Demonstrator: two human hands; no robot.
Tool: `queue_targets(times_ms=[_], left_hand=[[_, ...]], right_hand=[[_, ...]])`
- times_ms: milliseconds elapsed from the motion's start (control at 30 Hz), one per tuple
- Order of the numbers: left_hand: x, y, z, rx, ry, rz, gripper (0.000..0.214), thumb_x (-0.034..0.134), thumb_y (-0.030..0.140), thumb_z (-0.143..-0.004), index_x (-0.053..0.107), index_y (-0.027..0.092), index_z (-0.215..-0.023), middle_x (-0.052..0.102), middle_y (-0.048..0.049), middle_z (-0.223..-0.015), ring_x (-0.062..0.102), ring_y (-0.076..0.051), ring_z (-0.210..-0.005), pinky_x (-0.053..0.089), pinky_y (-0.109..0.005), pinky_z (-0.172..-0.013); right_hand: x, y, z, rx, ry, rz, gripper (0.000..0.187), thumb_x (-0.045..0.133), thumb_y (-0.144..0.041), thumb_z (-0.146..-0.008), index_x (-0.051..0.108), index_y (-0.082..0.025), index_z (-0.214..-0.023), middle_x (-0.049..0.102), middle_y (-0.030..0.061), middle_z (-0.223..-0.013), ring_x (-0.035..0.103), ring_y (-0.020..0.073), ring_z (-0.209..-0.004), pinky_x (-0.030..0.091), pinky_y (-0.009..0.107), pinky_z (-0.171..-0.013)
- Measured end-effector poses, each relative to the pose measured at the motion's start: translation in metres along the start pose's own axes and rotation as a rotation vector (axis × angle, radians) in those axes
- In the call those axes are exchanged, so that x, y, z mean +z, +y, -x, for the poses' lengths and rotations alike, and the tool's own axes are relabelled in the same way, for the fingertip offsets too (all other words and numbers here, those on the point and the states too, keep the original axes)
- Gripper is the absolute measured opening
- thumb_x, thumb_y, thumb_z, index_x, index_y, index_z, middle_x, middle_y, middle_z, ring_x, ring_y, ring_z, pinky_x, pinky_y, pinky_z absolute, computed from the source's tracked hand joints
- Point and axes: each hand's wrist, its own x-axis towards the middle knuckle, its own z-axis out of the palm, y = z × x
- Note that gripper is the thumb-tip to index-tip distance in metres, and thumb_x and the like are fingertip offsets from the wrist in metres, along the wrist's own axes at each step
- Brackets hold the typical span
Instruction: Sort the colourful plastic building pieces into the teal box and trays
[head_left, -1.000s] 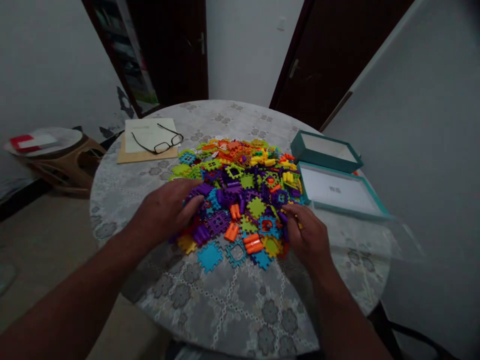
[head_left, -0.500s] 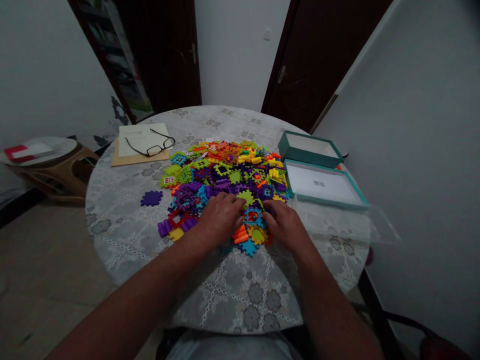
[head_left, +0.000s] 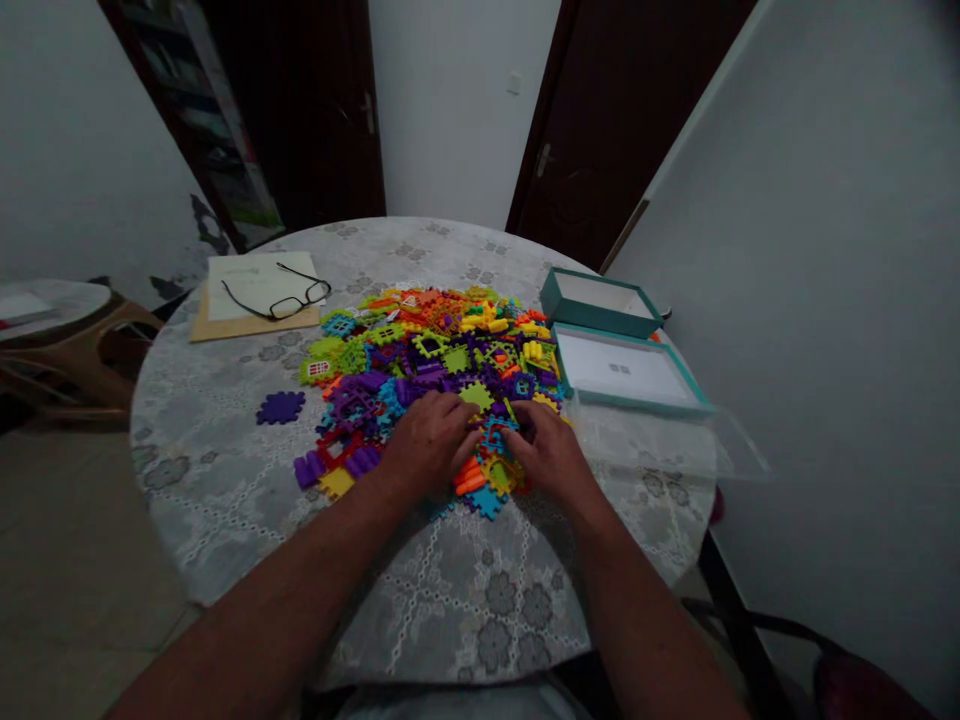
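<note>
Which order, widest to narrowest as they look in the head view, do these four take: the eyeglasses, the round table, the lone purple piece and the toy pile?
1. Round table
2. Toy pile, though the hands cover part of it
3. Eyeglasses
4. Lone purple piece

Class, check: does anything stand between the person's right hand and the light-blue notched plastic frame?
Nothing visible does: the right hand has its thumb at the light-blue notched plastic frame; whether they touch is unclear.
</note>
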Motion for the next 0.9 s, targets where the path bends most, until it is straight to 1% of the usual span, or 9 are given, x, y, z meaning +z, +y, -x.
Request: queue_targets(times_ms=[133, 267, 433, 567, 633, 667, 800, 833, 900], left_hand=[[0.002, 0.007, 0.001, 0.058, -0.045, 0.02, 0.034, 0.063, 0.04, -0.099, 0.067, 0.018, -0.125, 0.07, -0.0123, -0.11, 0.059, -0.028, -0.104, 0.047, -0.043, -0.09], [0.006, 0.008, 0.0, 0.064, -0.049, 0.034, 0.035, 0.064, 0.04, -0.099, 0.067, 0.019, -0.127, 0.07, -0.0126, -0.111, 0.059, -0.028, -0.103, 0.047, -0.044, -0.089], [0.01, 0.005, -0.002, 0.07, -0.018, 0.063, 0.034, 0.063, 0.038, -0.1, 0.066, 0.018, -0.128, 0.07, -0.0126, -0.112, 0.06, -0.028, -0.103, 0.048, -0.043, -0.09], [0.012, 0.0, -0.002, 0.057, 0.008, 0.07, 0.029, 0.062, 0.034, -0.1, 0.068, 0.017, -0.123, 0.07, -0.0125, -0.108, 0.06, -0.028, -0.101, 0.048, -0.043, -0.089], [0.012, -0.003, -0.002, 0.047, 0.024, 0.075, 0.026, 0.061, 0.032, -0.1, 0.068, 0.017, -0.121, 0.07, -0.0126, -0.108, 0.061, -0.028, -0.102, 0.049, -0.043, -0.089], [0.012, -0.005, -0.002, 0.044, 0.03, 0.076, 0.026, 0.061, 0.031, -0.1, 0.068, 0.017, -0.121, 0.071, -0.0126, -0.109, 0.061, -0.027, -0.103, 0.049, -0.043, -0.09], [0.01, -0.011, -0.002, 0.04, 0.051, 0.085, 0.026, 0.061, 0.028, -0.1, 0.068, 0.016, -0.122, 0.071, -0.0125, -0.109, 0.062, -0.027, -0.103, 0.049, -0.043, -0.091], [0.009, -0.011, -0.002, 0.041, 0.053, 0.089, 0.026, 0.061, 0.028, -0.1, 0.068, 0.016, -0.122, 0.071, -0.0121, -0.108, 0.063, -0.027, -0.102, 0.049, -0.043, -0.091], [0.009, -0.011, -0.003, 0.044, 0.045, 0.1, 0.024, 0.061, 0.027, -0.1, 0.068, 0.017, -0.12, 0.071, -0.0112, -0.105, 0.063, -0.026, -0.101, 0.049, -0.042, -0.09]], right_hand=[[0.001, 0.002, -0.002, 0.036, 0.069, -0.037, 0.036, 0.06, -0.023, -0.087, 0.069, -0.02, -0.122, 0.073, 0.0111, -0.116, 0.067, 0.0256, -0.104, 0.052, 0.038, -0.093], [0.0, 0.002, -0.004, 0.16, 0.129, -0.073, 0.031, 0.055, -0.022, -0.085, 0.073, -0.021, -0.109, 0.076, 0.0081, -0.108, 0.068, 0.0268, -0.103, 0.05, 0.039, -0.095], [-0.004, 0.006, -0.006, 0.29, 0.212, -0.257, 0.029, 0.057, -0.033, -0.088, 0.073, -0.025, -0.111, 0.075, 0.0055, -0.105, 0.068, 0.0262, -0.099, 0.051, 0.037, -0.088], [-0.007, 0.008, -0.006, 0.354, 0.242, -0.346, 0.031, 0.056, -0.038, -0.092, 0.07, -0.023, -0.116, 0.074, 0.0051, -0.1, 0.067, 0.0243, -0.088, 0.053, 0.035, -0.078], [-0.007, 0.006, -0.004, 0.323, 0.207, -0.286, 0.03, 0.057, -0.038, -0.093, 0.069, -0.023, -0.116, 0.074, 0.005, -0.1, 0.067, 0.024, -0.087, 0.054, 0.036, -0.081], [-0.007, 0.004, -0.003, 0.272, 0.179, -0.245, 0.028, 0.057, -0.036, -0.093, 0.069, -0.024, -0.116, 0.073, 0.0053, -0.103, 0.067, 0.0242, -0.091, 0.054, 0.038, -0.085], [0.002, -0.005, 0.001, -0.035, 0.074, -0.072, 0.02, 0.057, -0.025, -0.094, 0.067, -0.023, -0.111, 0.069, 0.0097, -0.126, 0.063, 0.0257, -0.12, 0.047, 0.041, -0.107], [0.005, -0.006, 0.001, -0.076, 0.066, -0.024, 0.02, 0.056, -0.022, -0.093, 0.066, -0.022, -0.11, 0.068, 0.0111, -0.128, 0.062, 0.0259, -0.122, 0.047, 0.04, -0.107], [0.011, -0.004, 0.001, -0.091, 0.073, 0.068, 0.02, 0.054, -0.019, -0.094, 0.066, -0.021, -0.11, 0.069, 0.0125, -0.124, 0.063, 0.0261, -0.118, 0.049, 0.04, -0.104]])
